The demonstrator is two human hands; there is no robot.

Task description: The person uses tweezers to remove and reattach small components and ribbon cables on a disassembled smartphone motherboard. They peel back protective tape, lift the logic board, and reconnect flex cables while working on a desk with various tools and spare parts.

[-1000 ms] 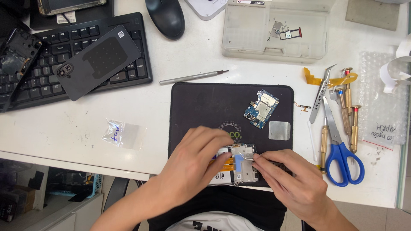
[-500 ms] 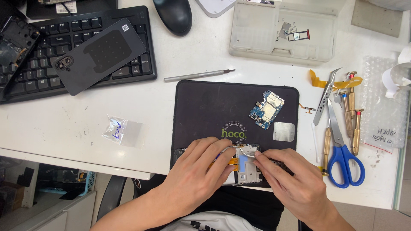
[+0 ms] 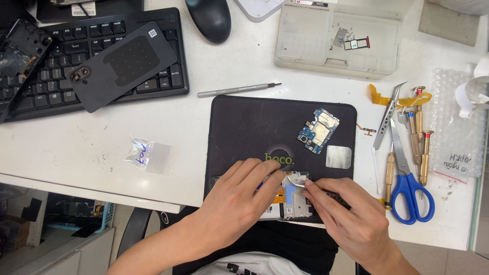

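Small clear bag (image 3: 145, 154) with blue scribble lies on white table (image 3: 91, 137), left of black mat (image 3: 254, 122). Bubble-wrap pouch (image 3: 458, 127) with handwritten label at far right. Translucent parts box (image 3: 336, 38) at top. I see opened phone (image 3: 290, 201) at mat's near edge. Left hand (image 3: 239, 201) presses flat on its left part, fingers together. Right hand (image 3: 351, 216) fingers pinched on small silvery piece (image 3: 297, 179) at phone's top. Circuit board (image 3: 318, 130) lies apart, further up mat.

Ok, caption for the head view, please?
Both hands, left hand and right hand, work on an opened phone on a black mat, circuit board and scissors nearby.
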